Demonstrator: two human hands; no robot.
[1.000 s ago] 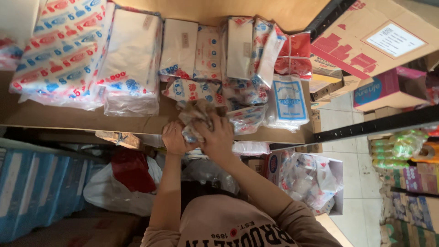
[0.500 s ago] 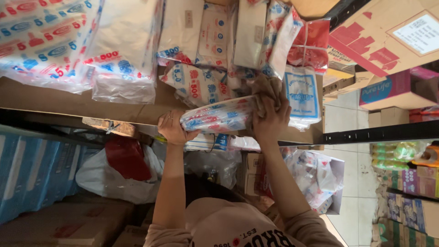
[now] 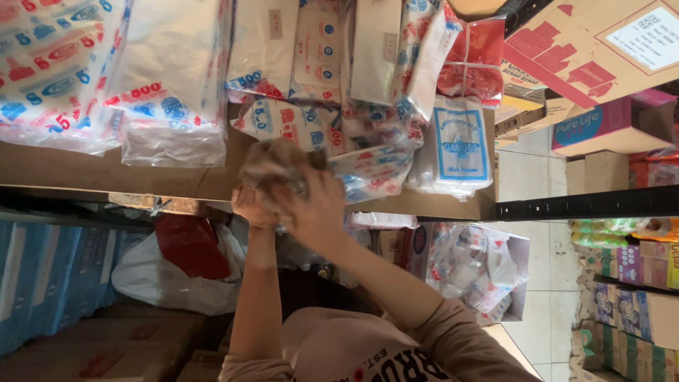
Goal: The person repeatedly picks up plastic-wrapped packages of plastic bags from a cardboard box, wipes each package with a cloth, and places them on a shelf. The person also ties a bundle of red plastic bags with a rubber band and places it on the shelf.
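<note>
Both hands meet at the front edge of a brown shelf (image 3: 106, 173). My left hand (image 3: 249, 206) and my right hand (image 3: 316, 212) are closed together around a crumpled beige-brown plastic bag (image 3: 277, 161). Just right of the bag lies a clear pack with red and blue print (image 3: 371, 173), flat on the shelf. Behind it stand several similar printed plastic packs (image 3: 290, 120). A white pack with a blue label (image 3: 456, 145) sits at the shelf's right end.
Large printed plastic bundles (image 3: 64, 78) fill the shelf's left side. Cardboard boxes (image 3: 587, 49) are stacked at the right. Below the shelf are a white bag with a red one (image 3: 187, 265), blue cartons (image 3: 42, 283) and an open box of packs (image 3: 481, 265).
Half a second ago both hands held a long printed pack up at the shelf. That pack now lies on the shelf, and the hands have dropped to the front edge and closed on a crumpled beige bag.
</note>
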